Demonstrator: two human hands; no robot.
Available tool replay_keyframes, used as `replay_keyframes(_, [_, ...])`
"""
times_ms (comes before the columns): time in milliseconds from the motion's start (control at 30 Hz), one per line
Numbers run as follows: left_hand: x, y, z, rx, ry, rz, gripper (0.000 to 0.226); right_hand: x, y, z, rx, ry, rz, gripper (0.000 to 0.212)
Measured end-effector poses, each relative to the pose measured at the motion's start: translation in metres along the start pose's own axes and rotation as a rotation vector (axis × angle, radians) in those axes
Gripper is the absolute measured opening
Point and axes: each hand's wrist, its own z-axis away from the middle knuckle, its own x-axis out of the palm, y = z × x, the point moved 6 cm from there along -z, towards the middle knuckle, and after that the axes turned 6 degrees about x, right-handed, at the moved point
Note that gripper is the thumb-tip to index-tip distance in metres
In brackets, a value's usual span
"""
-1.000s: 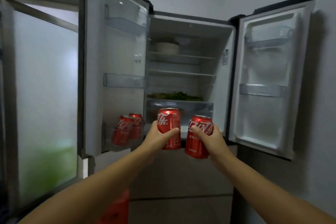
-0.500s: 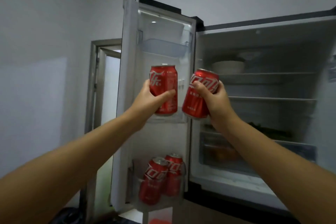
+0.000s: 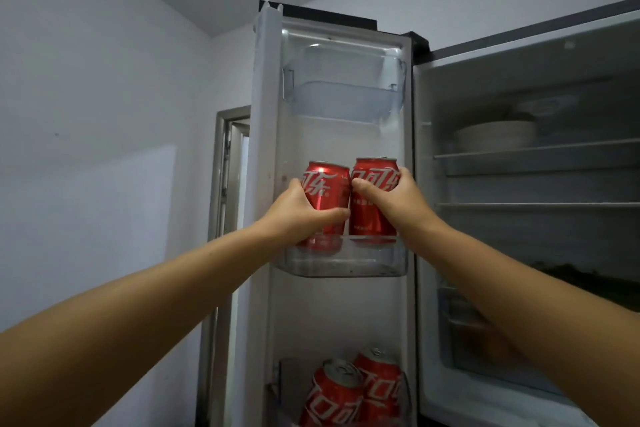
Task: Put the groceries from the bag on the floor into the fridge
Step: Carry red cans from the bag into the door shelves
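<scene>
The fridge's left door (image 3: 343, 315) stands open in front of me. My left hand (image 3: 298, 215) grips a red cola can (image 3: 327, 191), whose base dips into the clear middle door shelf (image 3: 343, 262). My right hand (image 3: 394, 199) grips a second red can (image 3: 372, 215), upright, with its base at the shelf's rim. The two cans touch side by side. Two more red cans (image 3: 349, 392) stand in the bottom door shelf. The bag on the floor is out of view.
A clear top door bin (image 3: 346, 100) holds nothing. To the right, the fridge interior (image 3: 536, 184) has wire-edged shelves with a stack of pale bowls (image 3: 495, 135) on the top one and dark greens lower. A doorway (image 3: 232, 163) lies left of the door.
Both hands moved left and forward from the fridge front to the left door. The two cans came together and dropped onto the middle door shelf. My view turned up and left.
</scene>
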Motion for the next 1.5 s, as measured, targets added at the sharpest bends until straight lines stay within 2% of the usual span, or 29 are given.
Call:
replay_keyframes(467, [0.006, 0.002, 0.022, -0.004, 0.047, -0.062, 0.068, 0.0, 0.017, 0.02, -0.053, 0.033, 0.185, 0.069])
replay_keyframes(667, [0.006, 0.006, 0.033, 0.006, 0.115, -0.089, 0.09, -0.002, 0.016, 0.024, -0.011, 0.006, 0.233, 0.072])
replay_keyframes(767, [0.0, 0.013, 0.04, 0.007, 0.162, -0.176, 0.1, -0.005, 0.01, 0.028, 0.001, -0.009, 0.264, 0.077])
replay_keyframes(900, [-0.006, 0.026, 0.049, 0.025, 0.193, -0.284, 0.091, -0.02, -0.009, 0.033, -0.033, 0.021, 0.333, 0.081])
replay_keyframes(1000, [-0.009, 0.038, 0.065, 0.062, 0.254, -0.338, 0.078, -0.029, -0.02, 0.046, -0.083, 0.039, 0.37, 0.072])
replay_keyframes(1067, [-0.01, 0.047, 0.089, 0.117, 0.337, -0.366, 0.066, -0.029, -0.03, 0.069, -0.235, 0.086, 0.495, 0.06])
replay_keyframes(1133, [-0.009, 0.055, 0.123, 0.221, 0.417, -0.421, 0.049, -0.018, -0.034, 0.103, -0.488, 0.096, 0.678, 0.049])
replay_keyframes(1200, [-0.001, 0.046, 0.159, 0.265, 0.39, -0.512, 0.04, 0.002, -0.017, 0.138, -0.67, 0.0, 0.801, 0.046])
replay_keyframes(1233, [0.003, 0.036, 0.178, 0.251, 0.347, -0.563, 0.042, 0.013, -0.003, 0.155, -0.696, -0.062, 0.841, 0.046])
replay_keyframes(1367, [0.002, -0.014, 0.27, 0.066, 0.232, -0.7, 0.039, 0.058, 0.059, 0.224, -0.587, -0.349, 0.882, 0.045])
replay_keyframes(1500, [-0.021, -0.057, 0.383, -0.221, 0.261, -0.712, 0.025, 0.116, 0.103, 0.311, -0.574, -0.65, 0.887, 0.042])
